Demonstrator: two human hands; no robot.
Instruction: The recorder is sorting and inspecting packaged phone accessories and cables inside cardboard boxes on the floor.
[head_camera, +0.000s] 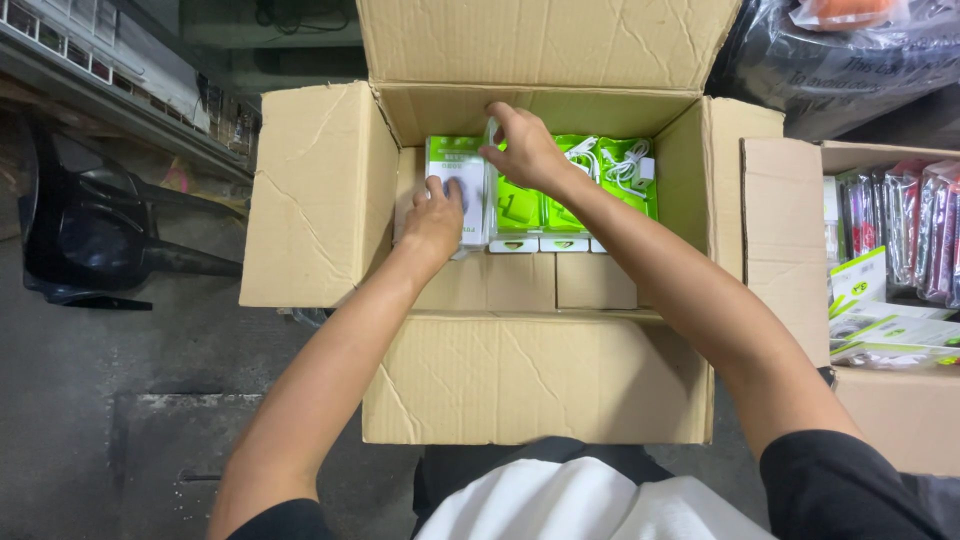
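From the head camera, looking down, a big open cardboard box (530, 375) sits on the floor in front of the person. Its flaps stand open on all sides. Inside, at the far end, a row of green and white packs (545, 205) stands side by side on a layer of plain brown inner boxes (560, 282). Some packs show white cables through a clear front.

The left hand (435, 215) rests on the leftmost pack (455, 185), with its fingers curled over the front, pressing on it. The right hand (525, 148) reaches across to the top edge of the same end of the row. Its fingers (497, 118) look pinched on the top of a pack, but the pack they grip is partly hidden, so I cannot be sure which one it is.

I think the step in hand is handling the packs at the left end of the row, one pack at a time. The next move would need a firm pinch on one pack only, with the other hand keeping the neighbours upright.

To the right is another open box (890, 410) with more packs in it. A dark plastic chair (90, 230) lies to the left.
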